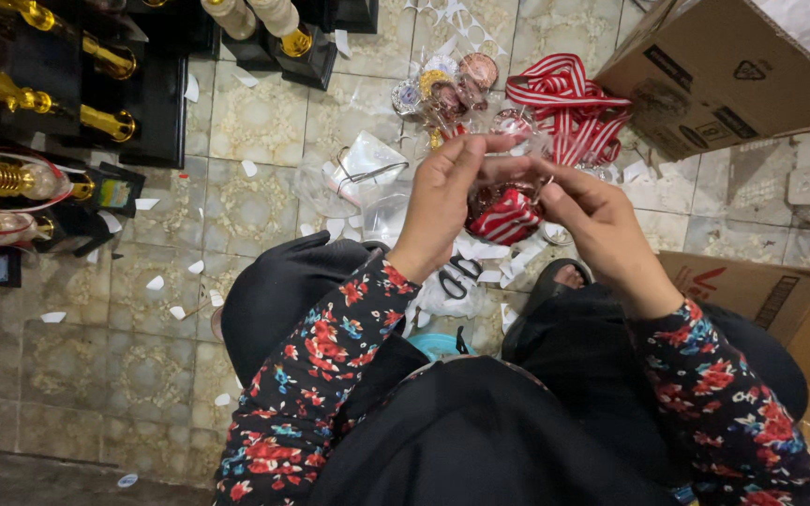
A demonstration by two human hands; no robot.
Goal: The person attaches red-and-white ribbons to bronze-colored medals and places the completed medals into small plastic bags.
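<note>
The tiled floor fills the view, littered with white paper scraps. At about two o'clock an open cardboard box lies tilted; a second cardboard box sits at four o'clock, just beside the person's right knee. At nine to eleven o'clock stand gold trophies on black bases, two of them draped with red-and-white ribbon.

At twelve to one o'clock, a loose heap of red-and-white striped ribbons lies on the floor, and just left of it a cluster of round medals — gold, bronze and silver in tone. Clear plastic wrappers lie at eleven o'clock from the hands.

At the centre, both hands meet above the floor. The left hand has its fingers curled, pinching the top of a folded red-and-white ribbon bundle in clear wrapping; the right hand closes on the same bundle from the three o'clock side, thumb and forefinger pinched. Black-handled scissors lie on the floor directly below — at six o'clock from the bundle.
</note>
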